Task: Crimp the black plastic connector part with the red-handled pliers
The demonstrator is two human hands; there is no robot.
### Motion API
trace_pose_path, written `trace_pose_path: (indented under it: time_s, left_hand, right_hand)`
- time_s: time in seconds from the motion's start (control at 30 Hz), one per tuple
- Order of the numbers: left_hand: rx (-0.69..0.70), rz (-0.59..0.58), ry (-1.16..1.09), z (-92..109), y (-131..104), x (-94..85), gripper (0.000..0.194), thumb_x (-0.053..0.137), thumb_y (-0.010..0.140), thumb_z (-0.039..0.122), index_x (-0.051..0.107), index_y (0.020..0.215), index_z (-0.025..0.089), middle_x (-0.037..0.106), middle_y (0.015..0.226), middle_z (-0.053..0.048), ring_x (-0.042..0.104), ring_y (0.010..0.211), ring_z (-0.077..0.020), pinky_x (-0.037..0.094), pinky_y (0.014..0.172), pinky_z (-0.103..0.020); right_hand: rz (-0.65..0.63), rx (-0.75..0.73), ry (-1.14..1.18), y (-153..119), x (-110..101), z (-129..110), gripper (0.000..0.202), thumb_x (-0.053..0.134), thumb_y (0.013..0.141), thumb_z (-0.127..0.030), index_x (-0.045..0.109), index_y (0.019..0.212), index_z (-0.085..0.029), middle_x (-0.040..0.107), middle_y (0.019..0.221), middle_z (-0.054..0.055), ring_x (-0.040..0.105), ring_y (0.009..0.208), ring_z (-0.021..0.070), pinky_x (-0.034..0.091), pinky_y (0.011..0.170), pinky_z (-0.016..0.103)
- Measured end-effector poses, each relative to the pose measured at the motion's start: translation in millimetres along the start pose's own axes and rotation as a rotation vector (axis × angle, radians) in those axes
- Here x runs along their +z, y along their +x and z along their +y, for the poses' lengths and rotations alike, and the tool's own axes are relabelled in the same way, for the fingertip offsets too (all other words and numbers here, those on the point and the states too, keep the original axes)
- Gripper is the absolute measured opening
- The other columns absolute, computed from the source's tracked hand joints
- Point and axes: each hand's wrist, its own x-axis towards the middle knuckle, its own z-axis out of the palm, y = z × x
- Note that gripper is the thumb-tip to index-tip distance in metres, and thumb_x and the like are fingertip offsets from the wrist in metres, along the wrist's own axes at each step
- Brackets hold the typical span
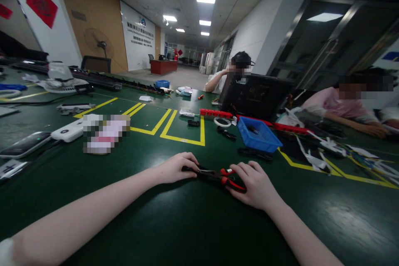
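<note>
My right hand [254, 183] is closed around the red-and-black handles of a pair of pliers [229, 178], which lie low over the green table. The handles are spread apart, and the jaws point left towards my left hand [179, 168]. Between the fingertips of that hand is a slim black piece [188, 169], gripped right by the plier tips. Fingers cover most of the piece, so its kind is unclear. Whether the jaws bite on it I cannot tell.
Beyond my right hand stands a blue bin [259, 136], with black cable bundles [254, 153] before it. A white tape roll [222, 122] and a red strip [215, 113] lie farther off. To the left are a white power strip [76, 128] and a phone [26, 144]. Two people sit opposite.
</note>
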Motion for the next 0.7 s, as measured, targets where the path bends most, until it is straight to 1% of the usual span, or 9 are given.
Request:
trace_pose_path:
  time_s: [0.2,0.33,0.43,0.53,0.7]
  left_hand:
    - [-0.001,0.004,0.001,-1.3,-0.4,1.9,0.017,0.065,0.09,0.022,0.071,0.106,0.019,0.061,0.114,-0.008,0.059,0.104,-0.021,0.049,0.092,-0.035]
    - [0.006,0.01,0.005,-2.0,-0.4,2.8,0.017,0.064,0.091,0.021,0.072,0.105,0.019,0.062,0.114,-0.007,0.059,0.103,-0.021,0.048,0.092,-0.035]
    - [0.009,0.012,0.008,-1.9,-0.4,2.9,0.017,0.064,0.09,0.02,0.072,0.106,0.02,0.062,0.114,-0.007,0.059,0.104,-0.0209,0.049,0.092,-0.035]
    - [0.01,0.009,0.014,-1.5,-0.5,2.8,0.018,0.064,0.091,0.02,0.071,0.107,0.02,0.062,0.114,-0.007,0.059,0.104,-0.0209,0.049,0.092,-0.035]
    - [0.011,-0.004,0.018,-1.8,-0.7,2.9,0.018,0.063,0.091,0.021,0.071,0.108,0.021,0.061,0.115,-0.007,0.059,0.105,-0.0211,0.049,0.093,-0.036]
  right_hand:
    - [-0.001,0.036,-0.016,0.2,1.7,-1.8,0.045,0.065,0.08,-0.042,0.059,0.115,-0.014,0.068,0.109,0.013,0.062,0.094,0.0266,0.042,0.093,0.045]
    - [-0.009,0.019,-0.069,0.9,3.7,-0.9,0.053,0.063,0.083,-0.042,0.054,0.125,-0.011,0.064,0.118,0.016,0.059,0.104,0.0297,0.04,0.098,0.048]
    - [-0.002,0.006,-0.099,0.7,5.2,0.9,0.054,0.061,0.085,-0.038,0.05,0.13,-0.01,0.061,0.121,0.017,0.056,0.11,0.0312,0.04,0.1,0.049]
    - [0.016,-0.011,-0.081,-0.3,7.0,1.5,0.052,0.06,0.084,-0.039,0.052,0.126,-0.01,0.063,0.117,0.017,0.058,0.109,0.0301,0.04,0.102,0.049]
    - [0.072,-0.005,-0.033,-0.6,8.2,-2.2,0.044,0.062,0.082,-0.041,0.058,0.115,-0.012,0.068,0.106,0.015,0.063,0.1,0.0267,0.043,0.1,0.046]
